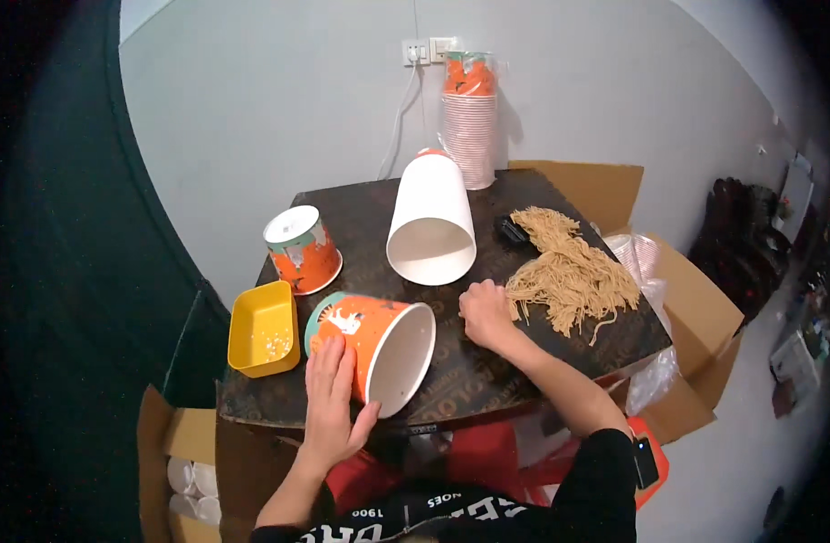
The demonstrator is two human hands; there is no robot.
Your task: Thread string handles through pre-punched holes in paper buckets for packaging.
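The left hand (332, 407) is resting open against an orange paper bucket (370, 330), which is lying on its side on the near part of the tabletop (365, 262), its mouth facing near right. The right hand (486, 314) is curling its fingers just left of the tan strands (578, 281); whether it is pinching anything, I cannot tell. A white bucket (430, 195) is lying farther off; a yellow box (268, 366) is sitting left. The step in hand seems to be steadying the orange bucket; the next move is probably calling for light left-hand support.
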